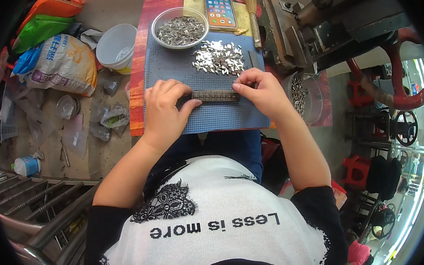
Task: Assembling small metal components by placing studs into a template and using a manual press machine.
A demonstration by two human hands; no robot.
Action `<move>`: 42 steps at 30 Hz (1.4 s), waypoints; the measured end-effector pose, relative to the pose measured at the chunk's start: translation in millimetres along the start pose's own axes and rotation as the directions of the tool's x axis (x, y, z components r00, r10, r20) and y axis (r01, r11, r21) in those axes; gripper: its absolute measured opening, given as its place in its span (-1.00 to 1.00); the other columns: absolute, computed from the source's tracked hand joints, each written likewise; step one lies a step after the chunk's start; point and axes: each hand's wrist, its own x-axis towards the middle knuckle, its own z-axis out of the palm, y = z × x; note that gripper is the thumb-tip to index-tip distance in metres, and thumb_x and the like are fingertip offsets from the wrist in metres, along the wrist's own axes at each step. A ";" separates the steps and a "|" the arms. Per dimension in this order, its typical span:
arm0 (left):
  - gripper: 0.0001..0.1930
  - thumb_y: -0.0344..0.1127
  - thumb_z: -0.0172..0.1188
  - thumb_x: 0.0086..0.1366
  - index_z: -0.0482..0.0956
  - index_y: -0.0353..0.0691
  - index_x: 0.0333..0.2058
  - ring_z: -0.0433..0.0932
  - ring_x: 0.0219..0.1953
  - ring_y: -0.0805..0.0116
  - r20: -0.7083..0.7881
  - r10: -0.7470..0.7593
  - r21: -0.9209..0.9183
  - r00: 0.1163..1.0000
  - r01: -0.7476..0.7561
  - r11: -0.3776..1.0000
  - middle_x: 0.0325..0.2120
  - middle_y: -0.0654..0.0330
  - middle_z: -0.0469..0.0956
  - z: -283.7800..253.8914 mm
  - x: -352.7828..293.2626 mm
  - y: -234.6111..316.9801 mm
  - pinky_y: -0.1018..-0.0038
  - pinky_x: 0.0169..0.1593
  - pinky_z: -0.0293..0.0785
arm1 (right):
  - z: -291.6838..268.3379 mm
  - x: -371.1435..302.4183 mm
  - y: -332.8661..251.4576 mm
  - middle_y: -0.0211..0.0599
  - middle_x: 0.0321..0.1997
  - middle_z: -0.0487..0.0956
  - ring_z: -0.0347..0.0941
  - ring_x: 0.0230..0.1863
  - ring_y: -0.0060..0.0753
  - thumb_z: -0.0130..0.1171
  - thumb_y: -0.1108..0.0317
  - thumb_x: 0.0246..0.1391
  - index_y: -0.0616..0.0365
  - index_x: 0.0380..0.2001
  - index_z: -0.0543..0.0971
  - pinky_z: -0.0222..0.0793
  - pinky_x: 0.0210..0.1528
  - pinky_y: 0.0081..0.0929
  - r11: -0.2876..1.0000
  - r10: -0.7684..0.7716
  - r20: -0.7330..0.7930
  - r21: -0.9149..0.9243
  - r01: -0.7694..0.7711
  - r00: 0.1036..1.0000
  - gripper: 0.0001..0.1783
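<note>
Mid-frame, the left hand point(166, 106) curls round the left end of the ridged bar point(216, 96), best kept steady, while the right hand point(264, 93) pinches, on what I can't tell.

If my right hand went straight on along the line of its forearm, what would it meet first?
Probably the pile of small shiny pieces on the blue mat, up and left of your right hand. Its height is unclear, so it might pass above.
</note>
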 end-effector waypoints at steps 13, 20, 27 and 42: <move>-0.79 -0.26 0.45 0.05 0.63 -0.15 -0.38 0.48 -0.20 0.22 -0.006 -0.004 0.000 1.000 0.004 1.000 -0.37 0.30 0.57 0.4 -0.4 -0.2 0.29 -0.05 0.23 | 2.3 6.2 10.3 -0.29 -0.47 0.60 0.51 -0.40 -0.44 0.39 0.25 0.04 0.22 -0.37 0.73 0.41 -0.28 -0.43 0.995 -0.089 -0.058 0.039 0.092 0.994 -0.77; -0.79 -0.25 0.45 0.05 0.63 -0.15 -0.39 0.48 -0.20 0.22 -0.010 -0.002 0.007 1.000 0.002 1.000 -0.37 0.30 0.57 -1.2 1.8 0.3 0.29 -0.05 0.24 | 0.6 129.8 -20.4 -0.04 -0.34 0.69 0.63 -0.29 -0.16 0.42 -0.15 -0.12 0.38 -0.24 0.68 0.51 -0.11 -0.36 0.938 -0.263 -0.463 -0.329 0.111 0.846 -0.30; -0.79 -0.26 0.45 0.05 0.63 -0.15 -0.38 0.48 -0.20 0.21 0.005 -0.006 -0.017 1.000 0.006 1.000 -0.37 0.28 0.56 -1.6 0.0 0.7 0.28 -0.05 0.24 | 16.4 218.6 -27.9 0.20 0.37 0.30 0.15 0.41 0.19 0.47 -0.47 -0.46 0.36 0.24 0.40 0.12 0.43 -0.13 0.808 0.105 -0.469 -0.474 -0.350 0.877 0.32; -0.79 -0.25 0.46 0.04 0.63 -0.15 -0.39 0.50 -0.22 0.23 -0.018 0.010 -0.023 1.000 -0.010 1.000 -0.39 0.29 0.57 1.0 3.6 2.1 0.31 -0.06 0.24 | -2.8 186.2 -25.3 0.38 0.35 0.27 0.19 0.41 0.17 0.40 -0.48 -0.36 0.41 0.31 0.26 0.14 0.42 -0.19 0.888 -0.040 -0.422 -0.430 -0.161 0.906 0.37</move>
